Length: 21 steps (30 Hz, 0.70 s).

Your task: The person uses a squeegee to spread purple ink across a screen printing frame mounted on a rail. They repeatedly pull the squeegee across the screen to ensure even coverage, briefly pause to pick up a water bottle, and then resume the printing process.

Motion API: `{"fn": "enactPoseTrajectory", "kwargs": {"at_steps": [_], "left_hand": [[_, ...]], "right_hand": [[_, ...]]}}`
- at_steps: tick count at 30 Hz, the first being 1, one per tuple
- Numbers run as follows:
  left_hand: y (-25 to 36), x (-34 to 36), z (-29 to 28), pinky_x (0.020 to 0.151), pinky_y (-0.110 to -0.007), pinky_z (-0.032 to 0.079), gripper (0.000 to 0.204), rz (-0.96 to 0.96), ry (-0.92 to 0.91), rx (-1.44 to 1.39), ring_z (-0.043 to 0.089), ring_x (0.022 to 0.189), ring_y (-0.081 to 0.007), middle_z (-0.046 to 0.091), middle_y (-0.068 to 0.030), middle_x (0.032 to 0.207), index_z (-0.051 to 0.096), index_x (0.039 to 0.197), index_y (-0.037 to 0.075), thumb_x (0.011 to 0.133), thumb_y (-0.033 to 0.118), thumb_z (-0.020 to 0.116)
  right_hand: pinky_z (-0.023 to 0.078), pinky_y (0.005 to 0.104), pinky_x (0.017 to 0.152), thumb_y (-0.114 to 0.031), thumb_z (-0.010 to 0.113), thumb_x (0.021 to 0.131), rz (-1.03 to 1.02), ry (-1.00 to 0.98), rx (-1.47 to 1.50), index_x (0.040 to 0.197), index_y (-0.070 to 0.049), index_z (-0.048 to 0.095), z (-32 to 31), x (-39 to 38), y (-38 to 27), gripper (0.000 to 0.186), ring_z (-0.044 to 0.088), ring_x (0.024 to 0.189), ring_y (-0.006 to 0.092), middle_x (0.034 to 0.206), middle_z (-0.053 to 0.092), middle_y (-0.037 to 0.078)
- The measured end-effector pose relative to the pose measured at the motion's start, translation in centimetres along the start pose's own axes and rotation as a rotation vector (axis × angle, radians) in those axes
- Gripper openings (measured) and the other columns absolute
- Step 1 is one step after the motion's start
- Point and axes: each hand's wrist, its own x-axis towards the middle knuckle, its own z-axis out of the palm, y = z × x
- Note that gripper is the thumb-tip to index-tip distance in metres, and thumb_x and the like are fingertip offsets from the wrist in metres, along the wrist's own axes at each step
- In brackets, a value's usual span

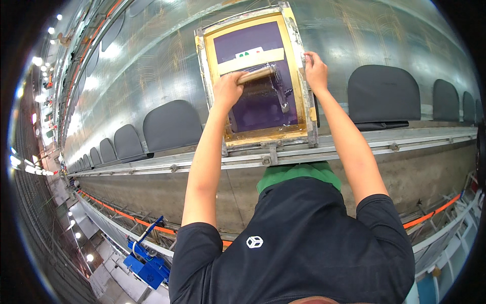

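Note:
A screen-printing frame (203, 66) lies before me on the long metal table, its purple mesh (258, 112) edged with yellow tape. My left hand (228, 91) is wrapped round the left end of a squeegee's wooden handle (257, 75), which lies slantwise over the mesh. Wet, dark ink (284, 96) glistens in a streak by the squeegee's right end. With fingers and thumb bent, my right hand (316, 73) grips the frame's right side near its upper half. A yellow strip (250, 61) crosses the mesh above the squeegee, beside a small white patch with green and red marks.
Dark grey rounded panels (173, 125) lie in a row along the table to the left, with more such panels (383, 93) to the right. A metal rail (354, 146) runs along the table's near edge. Blue equipment (147, 268) stands low at the left behind me.

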Motion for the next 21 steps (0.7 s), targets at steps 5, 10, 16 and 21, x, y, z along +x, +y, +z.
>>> {"fn": "enactPoseTrajectory", "kwargs": {"at_steps": [5,10,16,21], "left_hand": [[1.9,-5.4,4.4,0.085,-0.039,0.046,0.047,0.150,0.303,0.112,0.065,0.102,-0.0227,0.072,-0.0028,0.108,0.071,0.112,0.018,0.072,-0.005,0.061],[2.2,-12.0,5.9,0.086,-0.035,0.045,0.052,0.184,0.226,0.137,0.064,0.111,-0.0176,0.070,0.0019,0.120,0.070,0.115,0.020,0.070,-0.005,0.063],[-0.2,0.2,2.0,0.087,-0.039,0.047,0.042,0.127,0.262,-0.020,0.067,0.097,-0.0270,0.073,-0.0060,0.100,0.072,0.112,0.019,0.075,0.002,0.063],[0.7,-0.9,3.5,0.084,-0.040,0.046,0.047,0.131,0.235,0.141,0.066,0.099,-0.0241,0.073,-0.0048,0.107,0.071,0.113,0.018,0.071,-0.002,0.063]], "right_hand": [[0.050,0.0455,0.077,-0.019,0.055,0.097,0.080,-0.060,0.030,0.107,-0.006,0.067,-0.4,0.0,-0.2,0.020,0.067,0.088,0.0395,0.092,0.070,0.021],[0.050,0.0459,0.075,-0.018,0.056,0.097,0.012,-0.001,0.028,0.107,-0.006,0.067,-0.5,-0.2,-0.9,0.019,0.066,0.084,0.0397,0.089,0.069,0.021],[0.049,0.0464,0.074,-0.020,0.056,0.097,0.036,-0.025,-0.010,0.107,-0.007,0.067,-0.7,-0.2,-1.0,0.020,0.066,0.084,0.0401,0.088,0.069,0.021],[0.049,0.0464,0.074,-0.021,0.056,0.097,0.059,-0.033,0.022,0.108,-0.008,0.067,-0.7,-0.3,-0.6,0.020,0.066,0.084,0.0406,0.089,0.069,0.022]]}}
